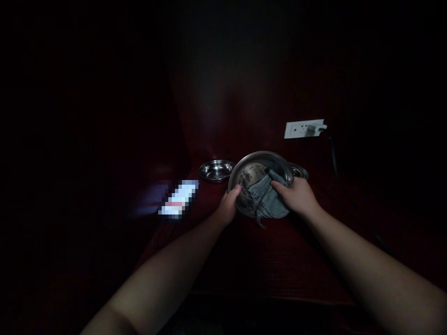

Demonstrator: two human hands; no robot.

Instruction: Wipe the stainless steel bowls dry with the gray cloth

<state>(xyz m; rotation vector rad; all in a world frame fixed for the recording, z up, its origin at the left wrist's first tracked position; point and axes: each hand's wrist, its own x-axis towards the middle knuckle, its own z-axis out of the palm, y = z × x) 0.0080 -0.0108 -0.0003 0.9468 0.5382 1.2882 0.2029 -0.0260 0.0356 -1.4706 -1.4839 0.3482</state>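
Note:
A shiny metal bowl (249,173) is held up and tilted so that its inside faces me. My left hand (228,204) grips its left rim, thumb on the inner edge and fingers hidden behind. At the right side, my right hand (300,194) is closed on a grey-green cloth (270,197), which drapes over the inside and lower rim of the bowl. The right fingers behind the bowl are hidden, so I cannot tell whether they also hold the rim.
A second metal bowl (216,171) sits at the back left of the dark red table (265,260). More metalware (299,172) shows partly behind my right hand. A lit phone (179,200) lies to the left. A plug is in the wall socket (303,129), with a cable hanging below.

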